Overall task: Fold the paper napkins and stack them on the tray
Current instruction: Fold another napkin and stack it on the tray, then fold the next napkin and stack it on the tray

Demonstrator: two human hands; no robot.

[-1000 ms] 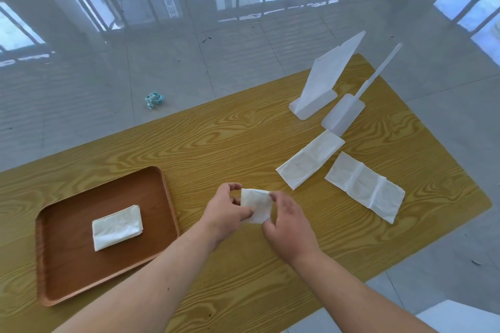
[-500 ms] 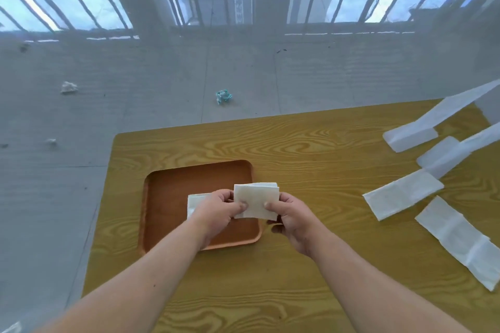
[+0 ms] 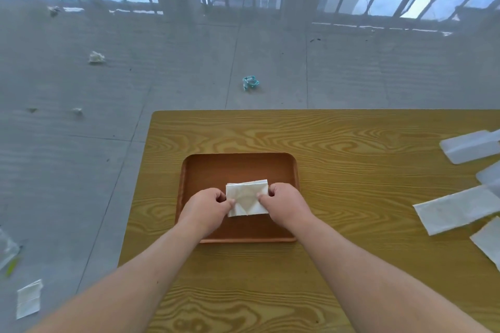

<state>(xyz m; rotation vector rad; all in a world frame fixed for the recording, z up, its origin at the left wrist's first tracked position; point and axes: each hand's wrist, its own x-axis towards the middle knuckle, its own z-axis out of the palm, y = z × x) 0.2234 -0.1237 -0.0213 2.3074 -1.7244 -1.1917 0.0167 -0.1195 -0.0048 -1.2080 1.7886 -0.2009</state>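
A brown wooden tray [image 3: 238,163] lies on the yellow wood-grain table [image 3: 351,143]. Over the tray's middle I hold a folded white napkin [image 3: 247,199] by its two short ends. My left hand [image 3: 207,207] pinches its left edge and my right hand [image 3: 284,203] pinches its right edge. The napkin that was on the tray earlier is hidden beneath the held one and my hands. Unfolded white napkins [image 3: 457,209] lie at the table's right side.
More white sheets [image 3: 468,146] lie at the far right edge of the table. On the grey floor lie a crumpled teal scrap [image 3: 250,82], white paper scraps [image 3: 96,57] and a folded paper [image 3: 28,299] at lower left. A railing runs along the back.
Both hands carried the folded napkin left from the table onto the tray, over the earlier napkin. The view swung left, so the tray now sits centred.
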